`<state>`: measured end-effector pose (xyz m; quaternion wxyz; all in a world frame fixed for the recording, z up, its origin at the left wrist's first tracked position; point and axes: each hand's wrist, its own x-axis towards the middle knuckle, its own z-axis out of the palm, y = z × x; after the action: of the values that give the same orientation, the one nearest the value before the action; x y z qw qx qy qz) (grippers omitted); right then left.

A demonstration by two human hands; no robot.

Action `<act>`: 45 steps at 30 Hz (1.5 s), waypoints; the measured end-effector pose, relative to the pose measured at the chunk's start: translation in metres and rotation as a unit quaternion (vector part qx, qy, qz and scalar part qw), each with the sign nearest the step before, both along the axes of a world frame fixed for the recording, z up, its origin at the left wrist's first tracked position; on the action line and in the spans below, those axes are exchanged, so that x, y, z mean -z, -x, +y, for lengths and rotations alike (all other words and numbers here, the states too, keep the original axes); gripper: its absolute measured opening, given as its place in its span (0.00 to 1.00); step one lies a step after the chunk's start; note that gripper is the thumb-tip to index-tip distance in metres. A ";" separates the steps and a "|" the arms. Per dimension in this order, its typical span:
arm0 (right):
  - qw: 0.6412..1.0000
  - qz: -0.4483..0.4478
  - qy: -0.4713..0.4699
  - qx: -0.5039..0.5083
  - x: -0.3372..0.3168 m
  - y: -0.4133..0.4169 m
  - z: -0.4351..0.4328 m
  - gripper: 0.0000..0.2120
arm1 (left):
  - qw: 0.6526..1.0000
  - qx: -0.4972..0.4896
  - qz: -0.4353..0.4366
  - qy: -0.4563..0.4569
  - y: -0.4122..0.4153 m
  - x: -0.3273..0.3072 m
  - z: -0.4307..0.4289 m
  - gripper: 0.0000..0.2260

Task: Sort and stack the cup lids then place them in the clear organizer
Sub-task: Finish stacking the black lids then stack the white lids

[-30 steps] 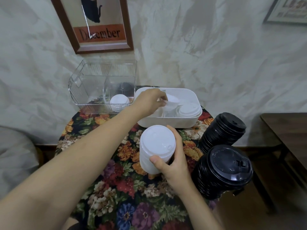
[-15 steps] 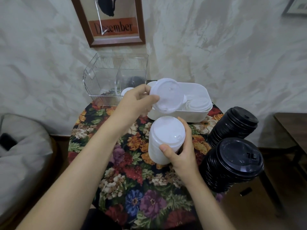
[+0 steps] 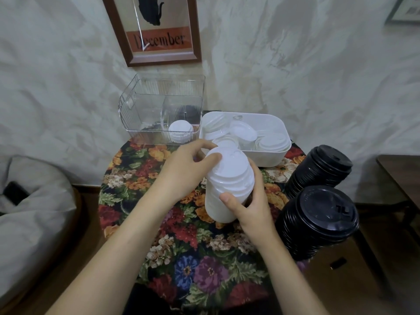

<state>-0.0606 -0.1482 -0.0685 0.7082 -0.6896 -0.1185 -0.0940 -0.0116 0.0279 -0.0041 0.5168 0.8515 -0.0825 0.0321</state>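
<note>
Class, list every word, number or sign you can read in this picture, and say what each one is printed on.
"December": on the orange band of the framed picture on the wall.
Second frame, top right: print too blurred to read.
Black lids: raised marks on the top one, not readable.
White lids: no print seen.

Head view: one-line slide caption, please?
Left hand holds a lid on the white lid stack gripped by the right hand, white bin behind.

Front-left of the desk (image 3: 136, 178) is free. Black lid stacks (image 3: 318, 221) crowd the right, and the white bin (image 3: 268, 159) probably hugs the organizer (image 3: 136, 114) at the back.
</note>
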 end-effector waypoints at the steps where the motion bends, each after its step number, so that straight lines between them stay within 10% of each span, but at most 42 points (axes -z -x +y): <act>1: 1.000 -0.002 0.003 -0.002 0.000 0.000 -0.001 0.46 | 1.000 -0.001 -0.003 -0.023 0.002 0.001 0.001 0.08; 16: 0.999 -0.006 0.037 -0.017 0.001 -0.005 -0.007 0.44 | 0.973 0.025 -0.047 -0.225 0.009 -0.019 0.000 0.12; 32: 1.000 -0.004 0.006 0.000 -0.009 -0.004 -0.004 0.42 | 0.984 0.170 0.045 0.031 -0.005 0.003 -0.003 0.14; 45: 0.999 0.007 0.048 0.005 -0.004 -0.005 -0.005 0.42 | 0.980 0.189 0.054 0.012 -0.033 -0.010 -0.001 0.11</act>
<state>-0.0561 -0.1533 -0.0644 0.6746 -0.7242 -0.1140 -0.0867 0.0215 0.0265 0.0063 0.5276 0.8148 -0.2132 -0.1110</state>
